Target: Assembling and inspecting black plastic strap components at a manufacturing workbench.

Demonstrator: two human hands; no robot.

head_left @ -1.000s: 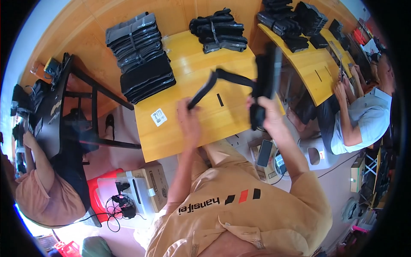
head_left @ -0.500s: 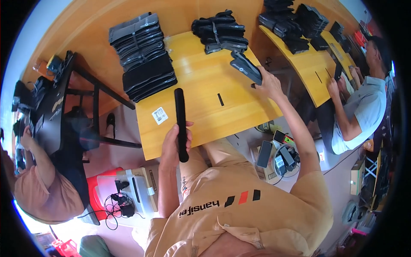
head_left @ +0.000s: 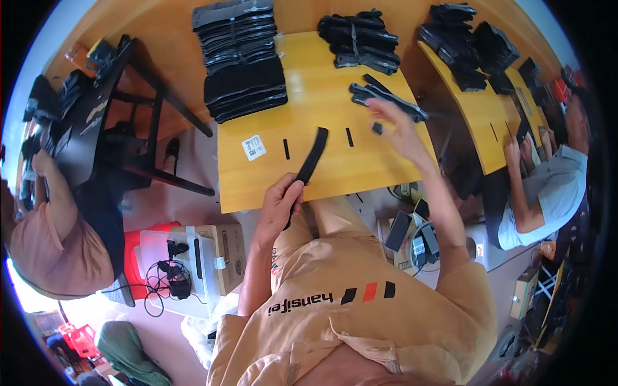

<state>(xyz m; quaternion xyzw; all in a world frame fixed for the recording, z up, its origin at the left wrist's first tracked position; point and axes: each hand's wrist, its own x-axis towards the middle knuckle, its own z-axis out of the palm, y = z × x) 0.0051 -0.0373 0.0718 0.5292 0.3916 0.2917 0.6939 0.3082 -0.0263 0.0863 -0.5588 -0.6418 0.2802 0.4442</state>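
Note:
My left hand is closed around a long, narrow black fabric strip, raised in front of the yellow table's near edge. The strip slants up and to the right out of my fist. My right hand is over the right side of the table, slightly blurred, with its fingers apart. A small dark piece shows at its thumb tip; whether it is worn or held I cannot make out. Just beyond that hand, flat grey and black strips lie on the tabletop near the right edge.
The yellow table has two dark slots, a white label, a tall stack of folded black pieces and a tied bundle. One co-worker sits at the right table, another at left. Boxes and cables stand below.
My right hand has let go of the grey and black strips, which now lie on the table. The strip in my left hand has tilted to the right. The view has shifted.

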